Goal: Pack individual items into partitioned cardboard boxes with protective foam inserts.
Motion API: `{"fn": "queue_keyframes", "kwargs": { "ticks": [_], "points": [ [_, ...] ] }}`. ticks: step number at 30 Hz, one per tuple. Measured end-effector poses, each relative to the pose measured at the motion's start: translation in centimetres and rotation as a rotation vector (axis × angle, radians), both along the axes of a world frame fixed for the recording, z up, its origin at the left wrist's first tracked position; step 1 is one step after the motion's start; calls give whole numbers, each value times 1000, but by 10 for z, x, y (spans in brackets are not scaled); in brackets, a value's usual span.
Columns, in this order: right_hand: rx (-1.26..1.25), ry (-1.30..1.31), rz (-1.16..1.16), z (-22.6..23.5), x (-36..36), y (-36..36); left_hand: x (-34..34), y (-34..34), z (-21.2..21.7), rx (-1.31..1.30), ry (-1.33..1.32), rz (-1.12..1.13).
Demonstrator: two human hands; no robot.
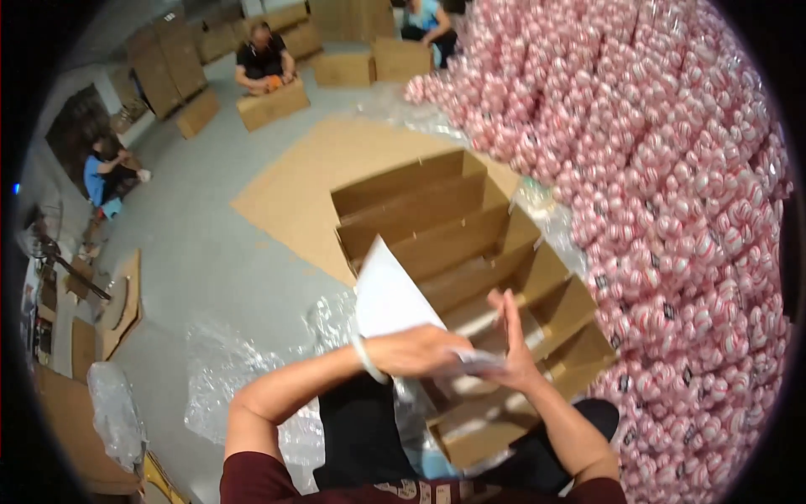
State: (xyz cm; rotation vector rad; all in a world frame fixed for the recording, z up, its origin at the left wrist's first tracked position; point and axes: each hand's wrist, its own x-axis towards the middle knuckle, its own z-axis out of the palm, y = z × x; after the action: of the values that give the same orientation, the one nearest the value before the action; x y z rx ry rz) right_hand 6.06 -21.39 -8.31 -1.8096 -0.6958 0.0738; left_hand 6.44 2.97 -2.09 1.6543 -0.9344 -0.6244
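Fingers [510, 315] on the right hand [520, 370] stretch up above the boxes [428, 202], straight and clamped on nothing, palm turned toward the left hand [411, 351]! Over on that left hand it's harder to call: its fingers reach across the near part of the boxes, blurred, and I cannot tell whether they are pinched or loose. Between the two hands, above the boxes, sits a pale piece [480, 363], right at the left fingertips and seemingly against the right palm. And there's the white sheet [388, 294], just beyond the left hand, over the left side of the boxes, its pointed corner away from the fingers; whether it joins the piece, I cannot tell. My read on the step: paper being handled above the boxes, both hands involved. Next move, I'd judge, calls for a sure pinch on the sheet. Pink bundles [672, 227] crowd the right of the boxes, film [227, 370] lies to their left, and flat cardboard [294, 185] spreads beyond them.
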Motion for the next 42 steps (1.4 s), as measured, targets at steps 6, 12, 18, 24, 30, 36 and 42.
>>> {"fn": "queue_keyframes", "kwargs": {
  "ticks": [6, 12, 18, 24, 30, 36, 42],
  "points": [
    [143, 551, -47, -23, -9, 2, 46, -10, -37, 8, 139, 8],
    [190, 684, -123, 4, -26, -22, 88, 12, -21, 182, 159, 42],
    [-53, 809, -133, 21, -57, -68, 194, 134, -94, 716, -382, 1130],
    [-68, 909, -111, 32, -77, -65, 200, 172, -121, 1315, -266, 837],
    [-280, 685, -13, 22, -69, -54, 147, 195, -118, 1247, -565, 916],
    [-329, 535, 16, -3, -51, -74, 86, 211, -114, 1354, -470, 1006],
    [-191, 270, -319, -46, 5, -141, 18, 271, -170, 1325, -274, 1073]
  ]
}}
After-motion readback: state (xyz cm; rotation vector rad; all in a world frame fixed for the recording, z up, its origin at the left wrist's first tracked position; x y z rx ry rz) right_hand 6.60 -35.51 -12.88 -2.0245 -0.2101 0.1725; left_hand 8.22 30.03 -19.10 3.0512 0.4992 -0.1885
